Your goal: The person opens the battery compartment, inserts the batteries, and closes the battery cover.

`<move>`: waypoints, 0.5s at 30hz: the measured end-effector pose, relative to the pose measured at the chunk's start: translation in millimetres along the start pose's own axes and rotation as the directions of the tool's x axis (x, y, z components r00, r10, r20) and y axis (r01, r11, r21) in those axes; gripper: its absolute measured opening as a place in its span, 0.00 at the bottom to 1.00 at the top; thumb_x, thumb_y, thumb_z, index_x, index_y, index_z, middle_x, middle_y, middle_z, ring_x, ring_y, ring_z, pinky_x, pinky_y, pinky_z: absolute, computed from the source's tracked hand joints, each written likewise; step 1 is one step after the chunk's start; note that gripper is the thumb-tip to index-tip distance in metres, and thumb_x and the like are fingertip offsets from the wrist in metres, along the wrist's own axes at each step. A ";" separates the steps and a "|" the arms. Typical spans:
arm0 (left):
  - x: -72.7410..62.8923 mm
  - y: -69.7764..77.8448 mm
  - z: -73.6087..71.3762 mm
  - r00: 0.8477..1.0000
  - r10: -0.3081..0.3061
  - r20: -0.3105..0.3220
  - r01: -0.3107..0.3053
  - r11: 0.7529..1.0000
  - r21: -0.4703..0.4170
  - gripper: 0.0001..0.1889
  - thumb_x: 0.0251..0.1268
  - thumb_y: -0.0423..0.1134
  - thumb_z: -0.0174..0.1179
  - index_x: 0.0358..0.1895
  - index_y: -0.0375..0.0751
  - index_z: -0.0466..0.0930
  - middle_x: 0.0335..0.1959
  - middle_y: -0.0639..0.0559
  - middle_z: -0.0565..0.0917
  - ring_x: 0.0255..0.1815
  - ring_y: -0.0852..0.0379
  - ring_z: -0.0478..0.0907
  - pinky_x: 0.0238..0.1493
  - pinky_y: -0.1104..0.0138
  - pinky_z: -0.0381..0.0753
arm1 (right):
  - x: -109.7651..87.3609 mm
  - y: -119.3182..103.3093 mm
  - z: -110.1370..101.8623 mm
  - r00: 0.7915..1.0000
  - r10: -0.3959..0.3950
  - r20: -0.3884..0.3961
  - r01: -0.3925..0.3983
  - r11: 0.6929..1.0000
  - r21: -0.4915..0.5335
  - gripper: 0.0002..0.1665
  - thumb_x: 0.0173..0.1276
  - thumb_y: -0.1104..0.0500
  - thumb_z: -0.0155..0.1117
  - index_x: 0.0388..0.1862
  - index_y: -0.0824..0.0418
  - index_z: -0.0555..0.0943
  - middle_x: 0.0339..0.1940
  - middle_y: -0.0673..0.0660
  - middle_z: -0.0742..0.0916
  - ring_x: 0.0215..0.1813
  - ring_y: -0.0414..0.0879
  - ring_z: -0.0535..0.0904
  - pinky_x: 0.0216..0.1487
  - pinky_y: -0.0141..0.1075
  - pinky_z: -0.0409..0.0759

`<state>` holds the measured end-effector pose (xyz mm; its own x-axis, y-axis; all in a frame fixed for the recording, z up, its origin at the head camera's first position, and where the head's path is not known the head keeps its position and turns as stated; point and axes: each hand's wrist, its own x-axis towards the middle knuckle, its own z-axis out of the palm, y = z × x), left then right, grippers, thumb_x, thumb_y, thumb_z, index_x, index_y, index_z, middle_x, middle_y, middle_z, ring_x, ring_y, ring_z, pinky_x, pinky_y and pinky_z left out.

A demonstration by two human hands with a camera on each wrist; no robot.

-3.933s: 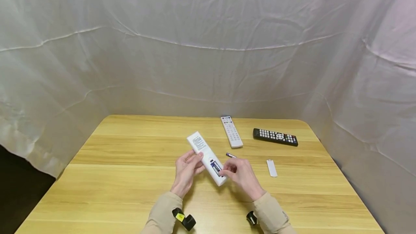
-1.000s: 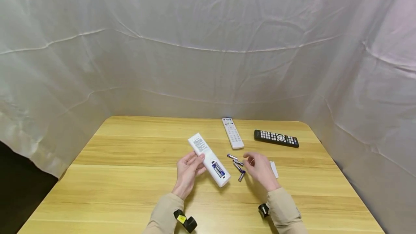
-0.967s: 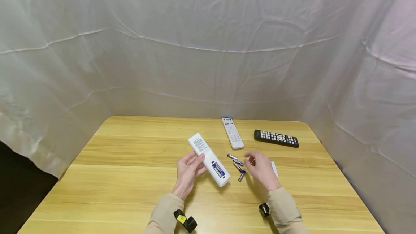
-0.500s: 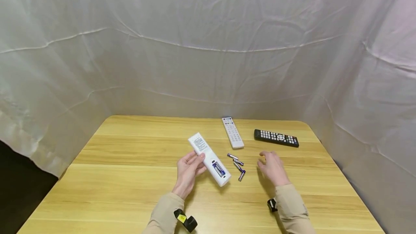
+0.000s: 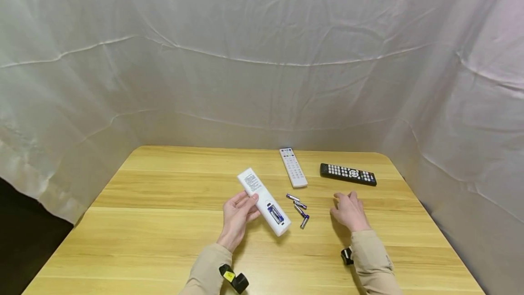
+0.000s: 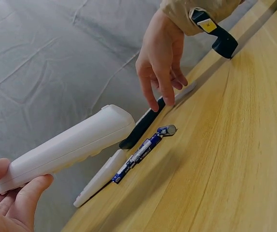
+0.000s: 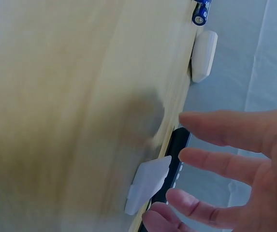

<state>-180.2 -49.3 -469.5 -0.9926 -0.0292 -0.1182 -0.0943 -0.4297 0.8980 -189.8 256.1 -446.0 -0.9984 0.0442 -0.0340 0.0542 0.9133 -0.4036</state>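
Tip the white remote [image 5: 262,198] your left hand [image 5: 236,217] grips and its uncovered batteries [image 5: 276,214] could fall, your right hand [image 5: 351,213], fingers parted, hovering empty toward the worktop's right edge [image 5: 429,222].

This looks like a screened-off recording booth: pale grey cloth [image 5: 262,58] hangs in creased folds behind the far edge and along the left and right edges of a wood-grain table [image 5: 163,231] with rounded far corners. Small black devices, apparently wrist cameras, sit at the left sleeve [image 5: 208,263] and right sleeve [image 5: 371,258]. Past the left edge the cloth stops at a dark patch [image 5: 28,236]; what building surrounds it cannot be told.
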 end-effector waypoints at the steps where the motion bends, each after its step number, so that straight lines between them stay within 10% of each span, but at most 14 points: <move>1: 0.1 -0.1 0.0 1.000 0.000 -0.002 0.000 1.000 0.000 0.24 0.67 0.29 0.62 0.63 0.23 0.71 0.37 0.48 0.91 0.31 0.61 0.88 0.36 0.70 0.92 | 0.6 0.8 0.0 1.000 0.007 0.006 -0.007 1.000 0.001 0.34 0.62 0.63 0.64 0.66 0.74 0.72 0.54 0.79 0.72 0.50 0.72 0.73 0.55 0.64 0.78; 15: -1.0 -0.6 -0.9 1.000 0.007 0.002 -0.007 1.000 -0.003 0.25 0.67 0.30 0.63 0.63 0.22 0.70 0.40 0.46 0.91 0.31 0.61 0.88 0.36 0.71 0.92 | 4.2 5.9 -1.5 0.998 0.030 0.052 -0.030 1.000 0.003 0.31 0.60 0.65 0.63 0.63 0.72 0.74 0.54 0.81 0.73 0.47 0.71 0.77 0.50 0.65 0.82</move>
<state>-179.1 -49.8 -470.2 -0.9933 -0.0306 -0.1115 -0.0874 -0.4320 0.8976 -193.7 262.3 -447.2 -0.9943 0.0503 -0.0936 0.0842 0.9104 -0.4051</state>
